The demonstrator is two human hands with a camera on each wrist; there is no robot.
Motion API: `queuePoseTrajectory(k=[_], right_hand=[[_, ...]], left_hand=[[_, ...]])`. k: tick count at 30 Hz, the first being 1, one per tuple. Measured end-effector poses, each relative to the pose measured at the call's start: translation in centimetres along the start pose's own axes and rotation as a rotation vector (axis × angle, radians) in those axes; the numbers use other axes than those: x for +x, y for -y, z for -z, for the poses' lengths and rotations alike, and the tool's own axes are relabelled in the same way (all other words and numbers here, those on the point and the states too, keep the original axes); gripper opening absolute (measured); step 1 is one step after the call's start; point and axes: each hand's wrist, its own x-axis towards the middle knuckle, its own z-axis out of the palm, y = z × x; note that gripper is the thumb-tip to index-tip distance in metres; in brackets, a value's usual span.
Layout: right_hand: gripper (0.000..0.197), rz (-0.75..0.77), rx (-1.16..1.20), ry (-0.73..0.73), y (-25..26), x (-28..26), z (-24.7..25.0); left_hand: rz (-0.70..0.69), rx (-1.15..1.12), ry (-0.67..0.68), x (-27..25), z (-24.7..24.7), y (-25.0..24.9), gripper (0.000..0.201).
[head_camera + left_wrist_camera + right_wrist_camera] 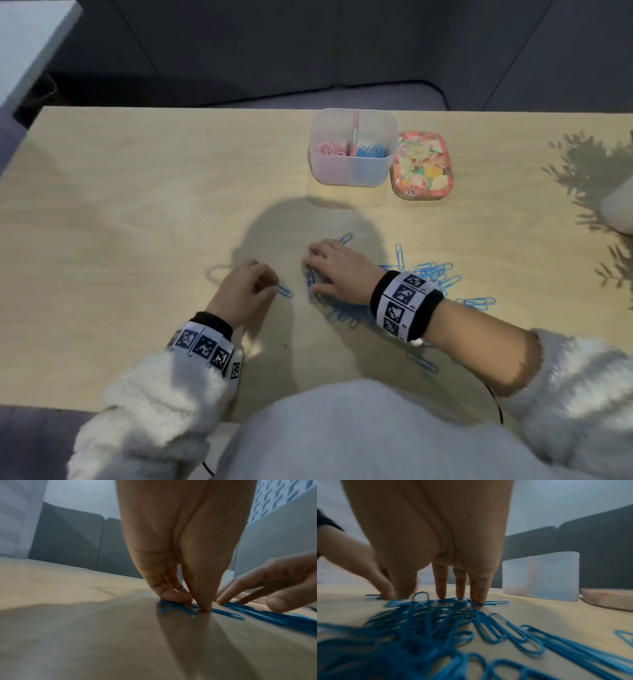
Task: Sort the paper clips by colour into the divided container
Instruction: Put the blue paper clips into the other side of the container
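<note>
A loose pile of blue paper clips (346, 313) lies on the wooden table (137, 205), spreading to the right under my right wrist. My right hand (313, 270) lies over the pile's left end, and in the right wrist view the right hand (436, 596) has straight fingers (480, 596) pressing down on the blue paper clips (436, 618). My left hand (274, 286) is curled, pinching a blue clip (285, 292) against the table; the left wrist view shows the left hand (193, 604) with thumb and fingertips on that blue clip (169, 607). The divided container (352, 171) stands farther back, with pink clips (330, 149) left of the divider and blue clips (371, 150) right of it.
A floral tin (423, 166) sits right beside the container. Stray blue clips (476, 302) lie to the right, and one (423, 362) near my body. A white object (616, 209) and plant shadows are at the table's right edge. A sofa lies beyond the far edge.
</note>
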Motion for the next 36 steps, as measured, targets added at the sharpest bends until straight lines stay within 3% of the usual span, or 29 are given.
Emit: queuePoseTrajectory(k=[3,6,10,14,17,22,26,29,31,33,36], right_hand=[[0.035,0.044,-0.049,0.004,-0.1,-1.7,-0.5],[0.029,0.006,0.149,-0.062,-1.4,-3.5,-0.1],[0.027,-0.259,0.341,-0.316,-5.0,-4.8,1.5],[0.025,-0.431,0.187,-0.228,-6.1,-4.6,1.4],[0.030,-0.355,0.191,-0.191,-3.8,-4.0,0.7],[0.033,-0.246,0.153,-0.053,-1.6,-4.0,0.0],[0.037,-0.250,0.211,-0.113,-2.8,-5.4,1.1],[0.080,-0.154,0.126,-0.006,-2.7,-6.2,0.8],[0.094,-0.100,0.005,0.054,-1.8,-5.9,-0.2],[0.085,-0.105,-0.069,0.041,-1.1,-5.3,-0.9],[0.053,-0.119,-0.086,-0.016,-1.0,-4.7,-0.7]], left_hand=[[-0.049,-0.055,0.000,0.4,-1.4,-2.3,0.008],[-0.100,-0.182,0.016,0.5,-2.2,-4.1,0.011],[-0.010,-0.233,-0.168,0.2,-0.9,-3.3,0.012],[0.097,-0.098,-0.039,-0.5,-1.1,-2.3,0.041],[0.072,-0.051,0.016,-0.4,-2.7,-4.0,0.059],[-0.038,-0.055,0.060,0.7,-4.2,-6.4,0.059],[-0.028,-0.061,0.005,1.0,-3.1,-5.8,0.083],[0.055,0.022,0.026,0.8,-2.9,-5.3,0.085],[0.044,0.042,0.057,0.8,-3.4,-5.9,0.084],[0.024,0.047,0.073,0.9,-4.1,-6.6,0.073],[-0.015,0.059,0.095,1.5,-4.3,-7.4,0.050]])
